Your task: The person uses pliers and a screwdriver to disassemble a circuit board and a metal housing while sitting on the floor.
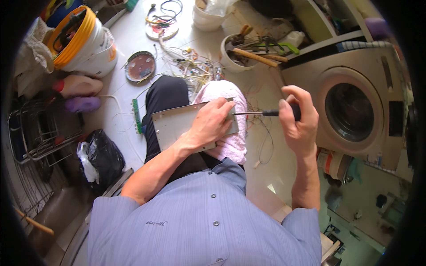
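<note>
A flat grey metal panel [171, 125] with small holes along its edges lies across my thighs. My left hand [208, 120] is laid over its right part, fingers curled toward the far edge, gripping it. In my right hand [299, 119] is a screwdriver [270, 113] with a black handle, held between thumb and fingers. Its thin shaft points left, and the tip meets the panel's right edge near a corner. Beneath the panel, a pink towel [239, 144] covers my right thigh. Whether a screw sits at the tip is too small to tell.
Tangled wires and small parts [195, 66] spread over the floor beyond my knees. A round brown dish [140, 66] and a green circuit board [136, 116] lie left. A tool bucket [235, 57] stands ahead, a washing machine [350, 106] right, a yellow-rimmed bucket [88, 48] far left.
</note>
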Demonstrator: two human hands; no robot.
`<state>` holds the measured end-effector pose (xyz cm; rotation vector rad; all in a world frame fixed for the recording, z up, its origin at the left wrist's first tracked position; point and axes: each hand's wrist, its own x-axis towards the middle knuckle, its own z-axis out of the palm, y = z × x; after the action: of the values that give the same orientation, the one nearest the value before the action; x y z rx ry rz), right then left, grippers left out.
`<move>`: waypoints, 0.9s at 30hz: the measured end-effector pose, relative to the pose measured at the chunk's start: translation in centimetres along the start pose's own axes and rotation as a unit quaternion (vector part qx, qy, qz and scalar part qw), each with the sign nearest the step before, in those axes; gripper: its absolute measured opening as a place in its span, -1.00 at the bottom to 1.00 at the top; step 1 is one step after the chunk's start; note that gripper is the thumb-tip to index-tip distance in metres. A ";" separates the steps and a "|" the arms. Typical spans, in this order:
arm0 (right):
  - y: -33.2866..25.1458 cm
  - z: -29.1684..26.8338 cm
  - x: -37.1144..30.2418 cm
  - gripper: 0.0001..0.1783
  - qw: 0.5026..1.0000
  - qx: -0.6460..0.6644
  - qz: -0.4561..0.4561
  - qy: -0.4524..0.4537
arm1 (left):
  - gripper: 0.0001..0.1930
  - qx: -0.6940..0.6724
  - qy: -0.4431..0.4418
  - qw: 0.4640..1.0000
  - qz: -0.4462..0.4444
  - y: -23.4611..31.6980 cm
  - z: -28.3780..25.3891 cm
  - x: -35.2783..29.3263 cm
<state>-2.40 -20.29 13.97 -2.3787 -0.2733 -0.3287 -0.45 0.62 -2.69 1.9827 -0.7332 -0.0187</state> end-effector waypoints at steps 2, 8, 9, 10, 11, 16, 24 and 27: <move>0.7 -0.2 -1.0 -0.63 0.998 0.016 -0.052 0.004 | -0.47 0.006 0.015 1.000 0.006 -0.5 0.7 -0.2; 0.4 -1.5 -0.7 -0.75 0.998 -0.057 0.021 -0.021 | -0.48 -0.005 0.015 1.000 0.018 -0.5 0.5 -0.1; 0.1 -1.3 -0.5 -0.75 0.996 -0.075 0.056 -0.004 | -0.49 -0.008 0.018 1.000 0.022 -0.6 0.8 -0.2; 0.0 -1.0 -0.5 -0.78 0.996 -0.060 0.061 -0.008 | -0.50 -0.004 0.018 1.000 0.021 -0.7 0.7 -0.3; -0.1 -1.2 -0.5 -0.81 0.996 -0.051 0.065 -0.010 | -0.50 -0.004 0.019 1.000 0.024 -0.6 1.0 -0.1; -1.0 -2.6 -0.6 -0.83 0.991 -0.051 0.003 -0.124 | -0.47 0.006 0.019 1.000 -0.018 -0.7 0.6 -0.2; -0.6 -3.4 -0.7 -0.75 0.986 -0.086 0.112 -0.085 | -0.44 -0.005 0.016 1.000 -0.003 -0.2 0.4 0.0; -1.0 -3.7 -1.1 -0.82 0.988 -0.065 0.041 -0.130 | -0.44 -0.005 0.016 1.000 -0.001 -0.2 0.4 0.0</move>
<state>-4.27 -22.25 16.93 -2.5547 -0.2817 0.0050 -0.48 0.38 -3.01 1.9694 -0.7079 0.0083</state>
